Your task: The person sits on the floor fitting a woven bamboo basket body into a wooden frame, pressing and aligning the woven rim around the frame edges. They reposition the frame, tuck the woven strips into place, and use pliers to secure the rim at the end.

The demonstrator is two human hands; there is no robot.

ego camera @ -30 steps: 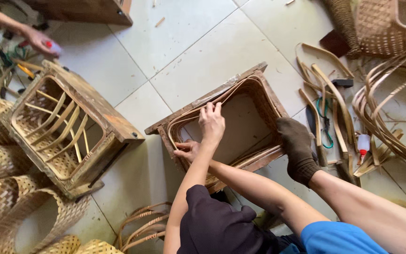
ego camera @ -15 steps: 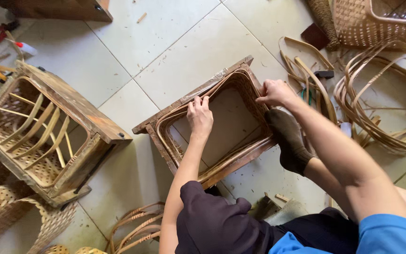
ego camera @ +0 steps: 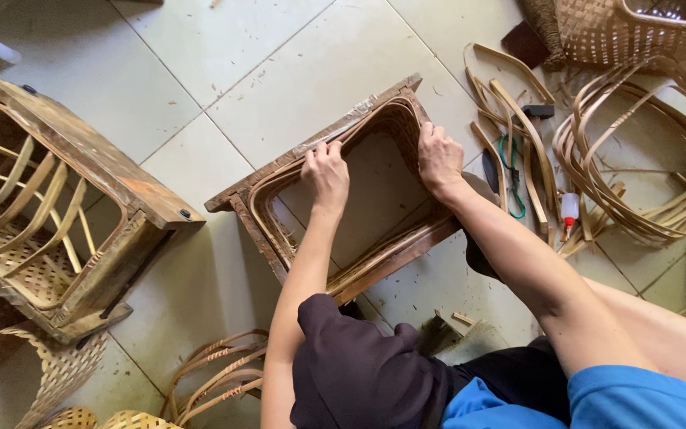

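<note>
A rectangular wooden frame [ego camera: 241, 208] lies flat on the tiled floor in front of me. Layered bamboo strips [ego camera: 270, 232] are bent into a loop along its inner walls. My left hand [ego camera: 327, 171] is on the far rail, fingers curled over the strips and pressing them against the wood. At the far right corner, my right hand [ego camera: 438, 155] has its fingers hooked over the curved strips. My bare forearms reach in from the bottom of the view.
A second wooden mould [ego camera: 132, 195] with bamboo ribs and weave stands at left. Bent bamboo hoops [ego camera: 645, 167] and a small glue bottle [ego camera: 569, 210] lie at right, below a woven basket [ego camera: 629, 36]. More woven baskets [ego camera: 33, 373] and hoops [ego camera: 216, 373] sit at bottom left.
My right hand has moved from beside the left hand, low in the frame, across to its far right corner. My left hand has stayed on the far rail. The view has shifted closer.
</note>
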